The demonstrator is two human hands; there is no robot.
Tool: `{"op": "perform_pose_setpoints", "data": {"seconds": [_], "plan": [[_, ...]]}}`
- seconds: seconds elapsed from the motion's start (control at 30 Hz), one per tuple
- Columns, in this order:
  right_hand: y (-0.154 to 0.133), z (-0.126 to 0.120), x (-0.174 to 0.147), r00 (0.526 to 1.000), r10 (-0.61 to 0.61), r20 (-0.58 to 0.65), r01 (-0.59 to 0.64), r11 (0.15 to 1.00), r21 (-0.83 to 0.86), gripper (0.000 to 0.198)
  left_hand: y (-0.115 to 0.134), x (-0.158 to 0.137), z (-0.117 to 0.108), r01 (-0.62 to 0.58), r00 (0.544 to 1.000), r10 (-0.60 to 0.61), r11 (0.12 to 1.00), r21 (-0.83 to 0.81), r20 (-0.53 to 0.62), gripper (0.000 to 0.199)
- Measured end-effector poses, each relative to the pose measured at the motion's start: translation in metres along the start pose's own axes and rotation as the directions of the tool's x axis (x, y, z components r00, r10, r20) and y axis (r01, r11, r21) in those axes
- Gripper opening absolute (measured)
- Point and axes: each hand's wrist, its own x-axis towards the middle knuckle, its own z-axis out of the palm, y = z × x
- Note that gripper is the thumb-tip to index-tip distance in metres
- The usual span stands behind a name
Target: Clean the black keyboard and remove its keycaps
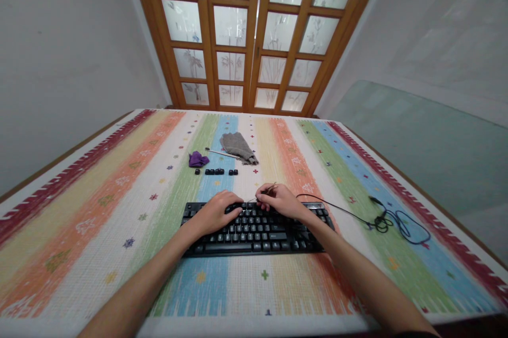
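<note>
Near the surface's (95,253) front edge, the keyboard (246,247) seems light, stiff, best gripped by its ends; the left hand (217,212) rests on it, thumb apart, the right hand (282,201) pinches a thin dark item (271,190).

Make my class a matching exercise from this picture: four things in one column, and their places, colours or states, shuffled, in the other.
1. Keyboard
2. Cable
3. Loose keys
4. Smaller cloth

A. In a row
B. Purple
C. Beneath the left hand and right hand
D. Looped, at the right

Pairs: 1-C, 2-D, 3-A, 4-B
</note>
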Motion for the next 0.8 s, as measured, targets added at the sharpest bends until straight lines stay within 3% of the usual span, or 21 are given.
{"op": "perform_pose_setpoints", "data": {"seconds": [0.1,0.27,0.47,0.67,0.8], "plan": [[-0.008,0.005,0.002,0.999,-0.031,0.014,0.032,0.987,-0.155,0.02,0.0,0.0,0.0,0.0,1.0,0.0,1.0,0.0,0.002,0.018],[-0.03,0.01,0.015,0.994,-0.092,0.055,0.107,0.889,-0.445,0.019,0.0,0.0,0.0,-0.003,1.0,0.003,1.0,0.009,0.0,0.016],[-0.035,0.009,0.04,0.981,-0.079,0.178,0.157,0.861,-0.484,0.026,-0.001,0.0,0.001,0.002,1.0,-0.002,1.0,0.012,0.002,0.017],[-0.027,0.019,0.06,0.981,-0.08,0.177,0.172,0.782,-0.599,0.032,-0.003,0.0,0.004,0.009,1.0,-0.009,1.0,0.027,-0.012,0.018],[-0.022,0.016,0.068,0.981,-0.021,0.194,0.126,0.827,-0.548,0.03,-0.002,0.0,0.004,0.003,1.0,-0.002,0.999,0.032,-0.012,0.02]]}}
